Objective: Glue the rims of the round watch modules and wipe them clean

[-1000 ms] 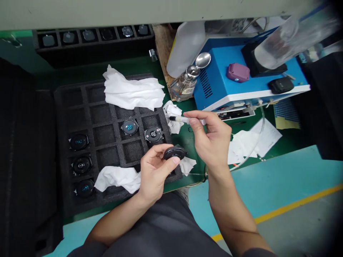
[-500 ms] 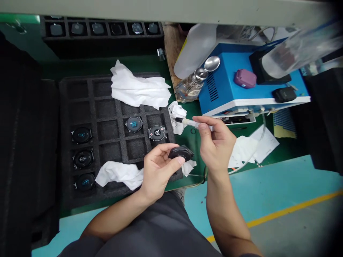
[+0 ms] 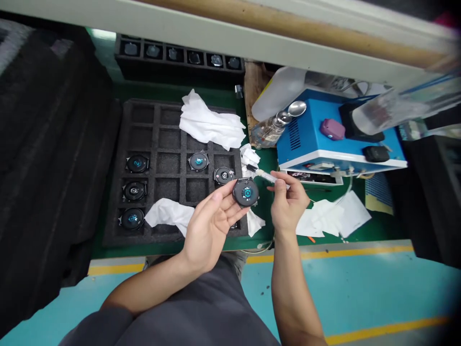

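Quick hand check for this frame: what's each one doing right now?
Left hand: holding a watch at its fingers, palm partly open.
Right hand: closed on a slim tool.

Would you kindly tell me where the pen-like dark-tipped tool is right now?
The pen-like tool is right of centre in the head view, held in the right hand, above and right of the round black watch body.
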`<act>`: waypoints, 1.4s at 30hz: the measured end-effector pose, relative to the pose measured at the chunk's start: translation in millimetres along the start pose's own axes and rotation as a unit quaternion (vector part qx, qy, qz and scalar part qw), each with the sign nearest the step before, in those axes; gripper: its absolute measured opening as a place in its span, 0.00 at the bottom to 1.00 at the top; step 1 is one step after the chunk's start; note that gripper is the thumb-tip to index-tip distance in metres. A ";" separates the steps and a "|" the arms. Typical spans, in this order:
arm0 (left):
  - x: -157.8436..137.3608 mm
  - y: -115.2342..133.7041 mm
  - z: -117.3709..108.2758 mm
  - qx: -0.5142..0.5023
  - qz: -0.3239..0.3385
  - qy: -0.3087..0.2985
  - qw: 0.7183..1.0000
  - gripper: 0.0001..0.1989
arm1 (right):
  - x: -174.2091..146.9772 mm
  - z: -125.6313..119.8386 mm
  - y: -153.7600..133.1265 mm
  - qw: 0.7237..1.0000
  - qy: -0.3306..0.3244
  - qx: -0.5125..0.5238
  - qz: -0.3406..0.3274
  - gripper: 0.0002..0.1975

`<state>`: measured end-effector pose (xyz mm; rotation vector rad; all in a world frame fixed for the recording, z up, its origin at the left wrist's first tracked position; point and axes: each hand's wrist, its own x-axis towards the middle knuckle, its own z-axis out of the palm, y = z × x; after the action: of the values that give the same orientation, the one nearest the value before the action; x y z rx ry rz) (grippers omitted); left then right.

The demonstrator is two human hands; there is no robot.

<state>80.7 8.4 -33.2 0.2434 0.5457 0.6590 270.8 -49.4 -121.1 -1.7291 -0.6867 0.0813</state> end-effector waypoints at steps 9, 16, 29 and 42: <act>-35.3 22.3 17.2 -0.068 -0.001 -0.046 0.997 0.36 | -1.1 1.0 12.4 0.998 0.005 0.043 0.049 0.18; -45.1 30.7 26.2 -0.099 -0.013 -0.027 0.995 0.41 | -1.4 2.2 16.6 0.996 0.003 0.064 0.061 0.18; -48.3 35.1 27.8 -0.102 -0.021 -0.016 0.994 0.42 | -1.2 2.9 17.6 0.994 0.003 0.083 0.071 0.17; -49.6 33.0 26.4 -0.090 -0.010 -0.025 0.996 0.43 | -1.4 2.8 16.1 0.994 0.000 0.082 0.073 0.18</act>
<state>45.8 1.0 21.3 0.0852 0.4366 0.6773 275.0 -49.4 -136.9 -1.6185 -0.5369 0.2330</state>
